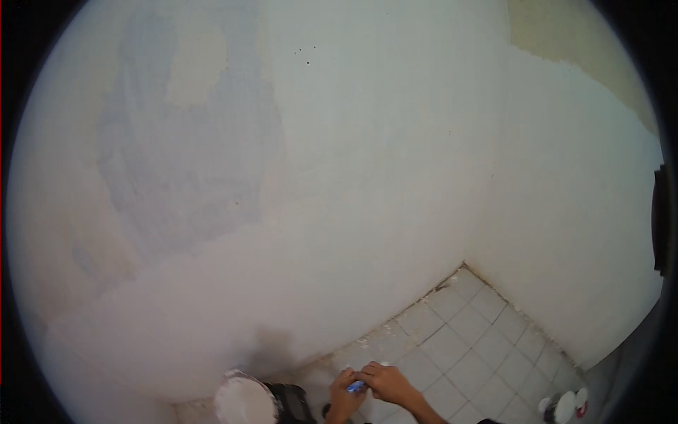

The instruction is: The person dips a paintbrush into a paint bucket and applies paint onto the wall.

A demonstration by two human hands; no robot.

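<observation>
Close together at the bottom middle of the head view are my left hand (345,396) and my right hand (389,382). Between them is a small blue object (355,387) with pale marks, mostly covered by the fingers. My left hand is wrapped around it, while the fingers of my right hand grip it from above. What exactly it is cannot be made out. Left of my hands stands a bucket (246,401) with a pale, whitish top or filling, cut off by the picture's lower edge.
A black object (291,404) adjoins the bucket. Small white containers (565,407), one with a red part, are on the tiled floor (450,344) at lower right. Ahead, a patchily coated wall (360,222) meets the right-hand wall (572,212). Debris lines the floor edge.
</observation>
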